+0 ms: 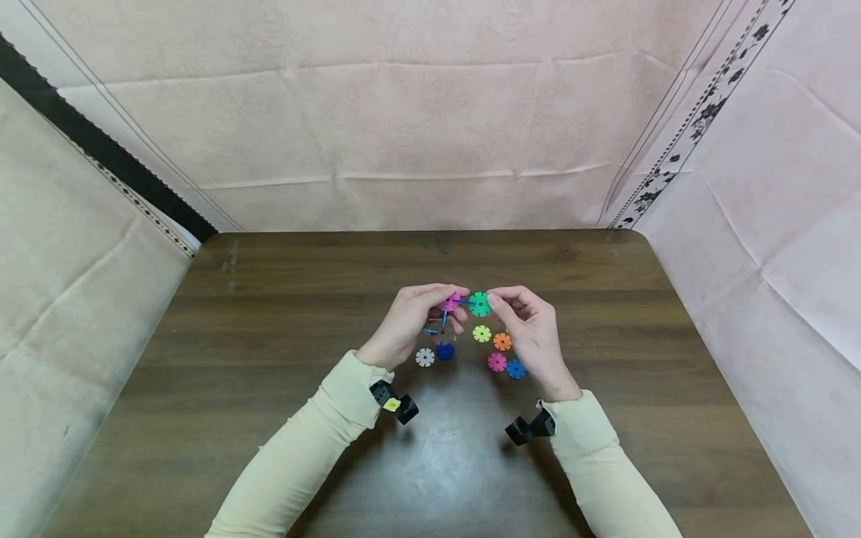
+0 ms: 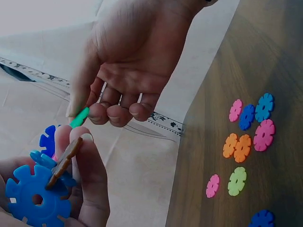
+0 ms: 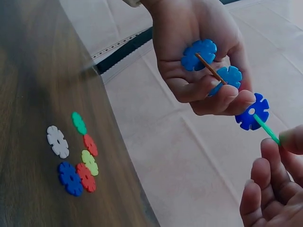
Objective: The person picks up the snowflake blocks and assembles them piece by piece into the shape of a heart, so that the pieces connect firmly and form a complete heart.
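1. Pinching a green disc [image 1: 480, 303] between thumb and fingertips, the right hand [image 1: 533, 329] brings it against linked discs [image 2: 53, 202] gripped by the left hand [image 1: 413, 317], both hands raised above a wooden tabletop [image 1: 269, 418]

2. Held under the left thumb, a pink disc [image 1: 451, 302] shows best from the head; the right-wrist view misses it

3. Meeting the green disc is a held dark blue disc [image 3: 261, 105], a thin strip from above but broad-faced from the right wrist, where the green one stands edge-on against it; how deeply the two are seated cannot be told

4. Joined by a brown disc [image 2: 65, 163], two light blue discs [image 3: 193, 51] sit at the left palm and fingers, plain from both wrists yet mostly hidden from the head

5. Lying right of the hands' midline, loose yellow-green [image 1: 481, 333], orange [image 1: 502, 341], pink [image 1: 497, 362] and blue [image 1: 516, 368] pieces show from above; the left-wrist view reveals a second orange one [image 2: 230, 145] overlapping its match

6. Resting on the left side are white [image 1: 425, 357] and dark blue [image 1: 445, 351] pieces; the right-wrist view adds a loose green one [image 3: 79, 123] and two red ones [image 3: 90, 145]

7. Framing the scene, pale sleeves [image 1: 303, 441], black wrist cameras [image 1: 531, 428] and a creased cloth backdrop [image 1: 403, 112] appear from the head
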